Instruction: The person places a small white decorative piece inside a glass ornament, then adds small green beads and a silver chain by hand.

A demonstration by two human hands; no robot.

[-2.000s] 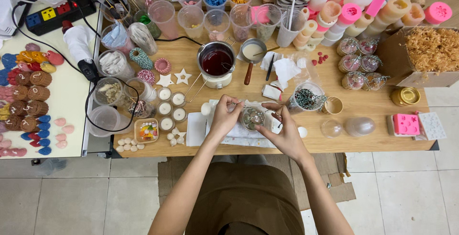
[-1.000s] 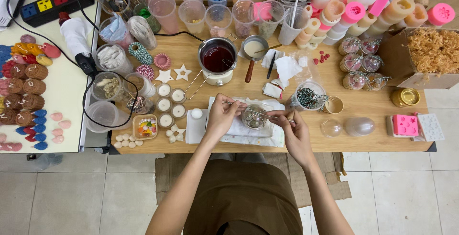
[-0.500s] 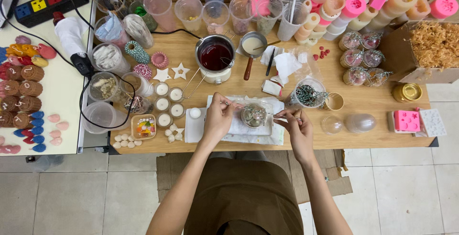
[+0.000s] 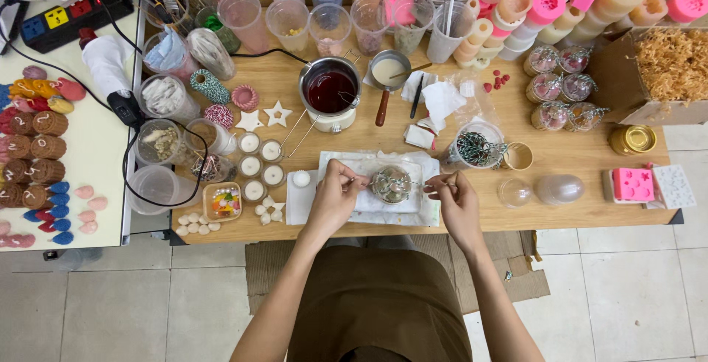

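Far left of the frame: a white side table (image 4: 88, 148) w/ rows of brown, red & blue little shapes (image 4: 33, 163), then small white round candles (image 4: 251, 164) on the wooden counter (image 4: 560, 148). In the middle, the left hand (image 4: 333, 198) has its grip pinched narrow on a thin string end, the clear round ball (image 4: 391, 184) wrapped in string sits on a white tray (image 4: 335, 159) between both hands, just below the pot of dark red liquid (image 4: 330, 91), & the right hand (image 4: 456, 198) has its grip pinched narrow on the other string end. Right side: a pink mold (image 4: 633, 183) near the counter edge & a box of tan straw (image 4: 675, 63) in the upper right.
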